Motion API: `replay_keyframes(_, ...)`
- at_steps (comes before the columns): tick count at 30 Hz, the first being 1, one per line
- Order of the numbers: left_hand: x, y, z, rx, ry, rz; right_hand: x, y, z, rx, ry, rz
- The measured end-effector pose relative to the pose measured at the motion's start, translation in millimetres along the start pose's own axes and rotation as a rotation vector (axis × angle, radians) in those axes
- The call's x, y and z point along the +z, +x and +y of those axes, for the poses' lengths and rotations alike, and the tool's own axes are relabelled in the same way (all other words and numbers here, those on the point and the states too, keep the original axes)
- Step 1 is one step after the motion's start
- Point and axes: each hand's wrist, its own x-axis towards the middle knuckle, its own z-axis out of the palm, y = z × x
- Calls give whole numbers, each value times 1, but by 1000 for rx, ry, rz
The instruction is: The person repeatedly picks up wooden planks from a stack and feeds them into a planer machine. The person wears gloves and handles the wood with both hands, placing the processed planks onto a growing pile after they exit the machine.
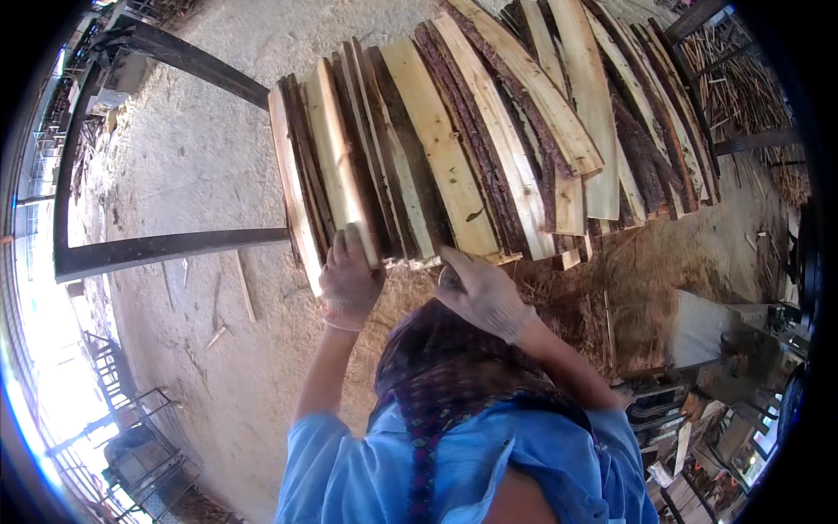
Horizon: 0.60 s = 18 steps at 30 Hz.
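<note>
A row of rough-sawn wooden slabs, many with bark edges, lies side by side in front of me, their near ends toward my body. My left hand [352, 272], in a pale knitted glove, is closed over the near end of a light-coloured board [334, 144], fingers on its upper face. The gloved right hand [482, 293] is at the near ends of the middle slabs, beside a wide pale slab [436, 144]. Its thumb and forefinger are apart, and I see nothing held between them; the other fingers are partly hidden.
A dark metal frame [175, 249] juts out on the left of the slabs. More dark bars [758, 141] stand at the right, with a heap of thin wood strips [742, 79] behind. Loose strips [245, 286] lie on the dusty floor. Stacked wood offcuts [685, 437] are at lower right.
</note>
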Motion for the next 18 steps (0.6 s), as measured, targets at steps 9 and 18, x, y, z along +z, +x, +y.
replay_keyframes(9,-34,-15,22,-468,-1051,290,33,103,-25,272,1046,-221)
replay_keyframes(18,-58,-72,20,-314,-1595,-313,37,124,-40,224,747,-215)
